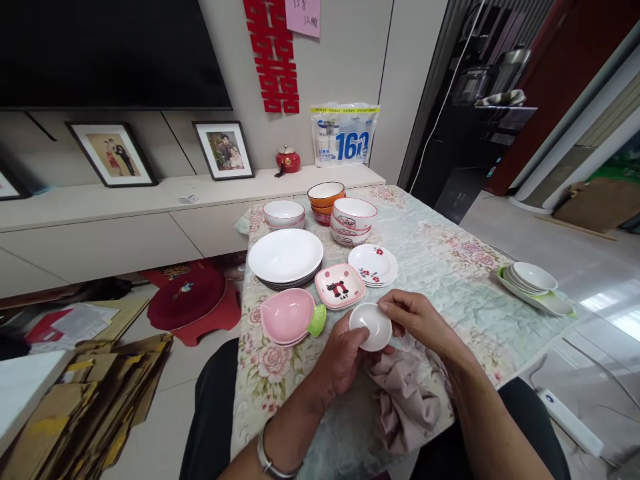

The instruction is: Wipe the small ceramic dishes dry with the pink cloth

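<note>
A small white dish (pixel 376 328) is held up between both hands over the near part of the table. My left hand (pixel 345 357) grips it from the left, thumb resting inside the bowl. At its right rim, my right hand (pixel 413 317) pinches the edge between thumb and fingers. Just below lies a crumpled mauve cloth (pixel 405 400), partly under my hands. Beyond the dish are a square cat-patterned dish (pixel 341 285) and flowered plates (pixel 373 264). Pink dishes with a green leaf-shaped handle (pixel 289 315) sit to the left.
White oval plates (pixel 286 255) are stacked behind, near white bowls (pixel 284 212), orange bowls (pixel 326 194) and patterned bowls (pixel 354 217). At the right table edge, small white dishes (pixel 530 277) rest on a green-edged tray (pixel 555 305). Flattened cardboard (pixel 100 400) and a red stool (pixel 193 303) are on the floor at left.
</note>
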`<state>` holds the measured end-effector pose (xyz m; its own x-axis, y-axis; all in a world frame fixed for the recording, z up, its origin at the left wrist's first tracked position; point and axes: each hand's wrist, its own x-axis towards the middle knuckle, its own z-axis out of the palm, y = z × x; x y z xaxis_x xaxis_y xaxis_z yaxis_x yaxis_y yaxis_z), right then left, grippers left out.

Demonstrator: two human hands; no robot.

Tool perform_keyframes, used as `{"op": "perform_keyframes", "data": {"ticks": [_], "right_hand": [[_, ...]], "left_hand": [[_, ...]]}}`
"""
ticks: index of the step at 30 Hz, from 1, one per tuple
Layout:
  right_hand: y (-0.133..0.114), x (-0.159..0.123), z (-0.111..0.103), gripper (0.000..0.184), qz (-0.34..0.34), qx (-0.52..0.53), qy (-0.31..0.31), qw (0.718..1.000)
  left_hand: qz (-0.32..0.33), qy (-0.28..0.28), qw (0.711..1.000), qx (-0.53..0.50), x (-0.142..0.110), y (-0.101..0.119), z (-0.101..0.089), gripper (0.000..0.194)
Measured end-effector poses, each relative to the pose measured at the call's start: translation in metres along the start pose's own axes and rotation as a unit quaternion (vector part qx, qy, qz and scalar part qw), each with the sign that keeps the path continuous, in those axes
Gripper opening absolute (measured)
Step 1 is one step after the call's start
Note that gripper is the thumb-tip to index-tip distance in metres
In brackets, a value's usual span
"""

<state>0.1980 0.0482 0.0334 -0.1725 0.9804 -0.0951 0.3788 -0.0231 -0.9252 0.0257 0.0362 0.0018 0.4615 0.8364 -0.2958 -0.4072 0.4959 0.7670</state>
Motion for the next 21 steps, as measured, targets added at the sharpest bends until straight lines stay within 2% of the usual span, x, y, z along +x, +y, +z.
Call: {"op": "perform_keyframes", "data": {"ticks": [2, 4, 7, 10, 12, 14, 16, 17, 19, 21], "right_hand": [[-0.001, -0.005, -0.008, 0.038, -0.009, -0.041, -0.016, 0.999], [-0.005, -0.013, -0.015, 0.038, -0.017, -0.108, -0.062, 0.992], [-0.010, -0.029, -0.017, 0.028, -0.026, -0.216, -0.133, 0.967], [-0.008, -0.036, -0.011, 0.030, -0.035, -0.301, -0.117, 0.946], [-0.005, -0.035, -0.009, 0.020, -0.040, -0.323, -0.113, 0.939], [-0.004, -0.032, -0.012, 0.016, -0.046, -0.289, -0.154, 0.944], [-0.006, -0.030, -0.020, 0.017, -0.043, -0.194, -0.197, 0.960], [-0.007, -0.030, -0.024, 0.017, -0.037, -0.133, -0.196, 0.971], [-0.008, -0.030, -0.030, 0.022, -0.024, -0.012, -0.129, 0.991], [-0.006, -0.028, -0.029, 0.029, -0.043, 0.078, -0.005, 0.996]], "left_hand": [[0.005, 0.040, 0.999, -0.027, 0.002, 0.000, -0.001, 0.046], [0.008, 0.073, 0.996, -0.046, 0.003, 0.000, -0.004, 0.047], [0.015, 0.083, 0.995, -0.049, 0.005, -0.002, -0.007, 0.044], [0.020, 0.074, 0.996, -0.045, 0.006, -0.004, -0.007, 0.045], [0.018, 0.083, 0.995, -0.052, 0.006, -0.006, -0.007, 0.045], [0.014, 0.095, 0.993, -0.065, 0.007, -0.006, -0.006, 0.044], [0.014, 0.095, 0.992, -0.079, 0.007, -0.006, -0.006, 0.042], [0.017, 0.088, 0.992, -0.086, 0.007, -0.005, -0.006, 0.042], [0.022, 0.064, 0.993, -0.099, 0.007, -0.003, -0.006, 0.044], [0.021, 0.043, 0.993, -0.110, 0.005, -0.001, -0.005, 0.048]]}}
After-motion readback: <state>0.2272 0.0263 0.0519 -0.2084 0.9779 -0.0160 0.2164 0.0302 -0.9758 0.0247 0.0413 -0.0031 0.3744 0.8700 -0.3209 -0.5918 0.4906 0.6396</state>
